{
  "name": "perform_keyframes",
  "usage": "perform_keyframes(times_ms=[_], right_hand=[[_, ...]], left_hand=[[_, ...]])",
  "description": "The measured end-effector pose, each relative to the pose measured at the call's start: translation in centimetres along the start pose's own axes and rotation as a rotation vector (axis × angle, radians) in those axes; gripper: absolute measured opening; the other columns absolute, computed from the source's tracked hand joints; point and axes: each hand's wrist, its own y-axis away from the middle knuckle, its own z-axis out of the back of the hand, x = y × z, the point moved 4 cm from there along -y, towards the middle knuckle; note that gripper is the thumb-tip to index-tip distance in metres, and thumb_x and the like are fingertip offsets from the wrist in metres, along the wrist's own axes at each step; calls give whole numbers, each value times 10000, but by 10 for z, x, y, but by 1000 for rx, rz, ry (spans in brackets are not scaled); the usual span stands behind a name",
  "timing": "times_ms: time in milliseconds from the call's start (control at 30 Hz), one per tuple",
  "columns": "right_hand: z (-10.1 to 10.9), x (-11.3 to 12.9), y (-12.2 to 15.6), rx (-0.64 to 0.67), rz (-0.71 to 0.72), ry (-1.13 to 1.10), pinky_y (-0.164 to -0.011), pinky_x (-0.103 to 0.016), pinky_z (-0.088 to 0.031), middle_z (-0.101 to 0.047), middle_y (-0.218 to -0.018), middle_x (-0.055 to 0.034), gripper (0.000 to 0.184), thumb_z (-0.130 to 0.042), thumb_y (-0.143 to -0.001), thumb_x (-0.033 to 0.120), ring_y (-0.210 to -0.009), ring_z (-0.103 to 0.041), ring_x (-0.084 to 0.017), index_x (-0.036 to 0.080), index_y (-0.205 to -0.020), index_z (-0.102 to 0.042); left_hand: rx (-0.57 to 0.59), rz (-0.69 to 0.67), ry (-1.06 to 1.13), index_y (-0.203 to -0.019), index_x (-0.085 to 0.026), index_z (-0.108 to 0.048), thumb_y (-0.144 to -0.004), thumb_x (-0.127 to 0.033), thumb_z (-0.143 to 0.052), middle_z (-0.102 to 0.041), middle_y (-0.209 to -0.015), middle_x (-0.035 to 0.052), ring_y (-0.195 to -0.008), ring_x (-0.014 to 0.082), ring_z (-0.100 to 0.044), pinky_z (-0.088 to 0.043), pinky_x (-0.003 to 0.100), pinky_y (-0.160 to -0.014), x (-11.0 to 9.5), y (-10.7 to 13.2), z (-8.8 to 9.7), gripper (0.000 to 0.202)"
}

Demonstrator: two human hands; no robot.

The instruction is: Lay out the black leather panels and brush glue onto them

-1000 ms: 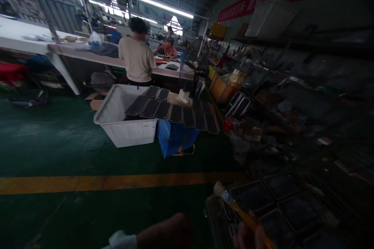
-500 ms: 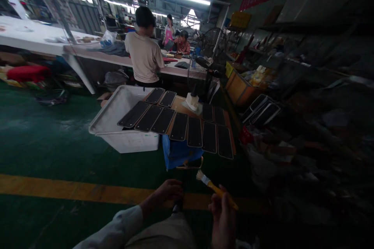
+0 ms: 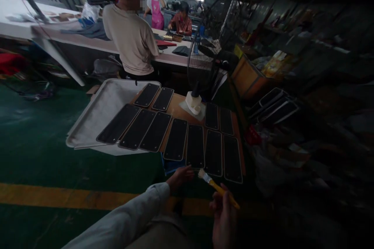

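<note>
My right hand [image 3: 223, 206] is closed round the yellow handle of a paintbrush [image 3: 215, 186], its pale bristles pointing up and left. My left hand [image 3: 181, 176] reaches forward with its fingers stretched out, close to the near edge of the board; it holds nothing that I can see. Several dark rectangular panels [image 3: 175, 140] with light edges and small bright spots at their ends lie in rows on a brown board [image 3: 183, 105]. Behind the rows a white plastic container [image 3: 193, 101] with a dark top stands on a pale sheet.
A white tub [image 3: 96, 113] is under the board's left side, and something blue [image 3: 172, 165] is below its front. Beyond stand a black fan [image 3: 204, 46] and a person in a beige shirt [image 3: 130, 41] at a long table [image 3: 172, 57]. Clutter fills the right side.
The board and panels now look nearer and larger. My left hand has moved forward and up toward the board's near edge. My right hand keeps its hold on the paintbrush.
</note>
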Motion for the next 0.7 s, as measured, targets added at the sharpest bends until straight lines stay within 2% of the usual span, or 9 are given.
perform_keyframes(times_ms=[100, 200, 300, 433, 567, 633, 700], right_hand=[[-27, -8, -10, -71, -21, -26, -551, -212, -480, -655, -722, 21, 582, -678, -768, 603, -580, -546, -103, 227, -1205, -600], [-53, -16, -16, -122, -20, -43, -555, -222, -490, -672, -741, 11, 586, -713, -737, 586, -607, -577, -117, 222, -1184, -609], [-79, -20, -19, -140, -8, -30, -534, -212, -470, -660, -716, 22, 560, -707, -746, 586, -583, -562, -109, 223, -1162, -618], [-112, -15, -36, -114, 45, 78, -550, -215, -464, -653, -717, 25, 559, -656, -788, 613, -584, -546, -105, 215, -1178, -608], [-152, 14, -85, 10, 223, 325, -570, -232, -458, -659, -725, 18, 521, -584, -849, 605, -583, -539, -111, 194, -1169, -610], [-179, 35, -119, 113, 318, 439, -592, -256, -470, -672, -754, 1, 515, -560, -864, 603, -610, -565, -131, 180, -1154, -616], [-211, 57, -158, 220, 420, 537, -632, -292, -492, -681, -792, -20, 520, -543, -867, 609, -643, -590, -151, 167, -1128, -625]], left_hand=[[-100, 69, 46, -896, -147, -548, -867, -264, -652, -644, -777, 58, -701, 178, -666, -530, 280, -756, -16, -6, 2, 159], [-146, 89, 64, -832, -159, -531, -902, -252, -607, -626, -716, 41, -644, 159, -653, -527, 255, -700, -31, -7, 6, 138], [-150, 106, 71, -827, -146, -541, -911, -244, -600, -633, -720, 41, -635, 137, -654, -520, 226, -670, -42, -7, 12, 142], [-115, 173, 55, -782, -145, -559, -850, -222, -677, -637, -700, 38, -644, 145, -668, -524, 236, -679, -48, -5, 19, 156], [30, 262, -57, -629, -151, -562, -711, -188, -773, -578, -548, 24, -542, 184, -630, -512, 297, -609, -54, 3, 28, 230], [134, 254, -266, -592, -139, -593, -638, -164, -783, -598, -539, 43, -490, 169, -590, -476, 289, -558, -67, 11, 38, 197], [199, 223, -515, -649, -130, -658, -594, -177, -767, -654, -598, 67, -501, 174, -596, -457, 291, -550, -86, 24, 51, 131]])
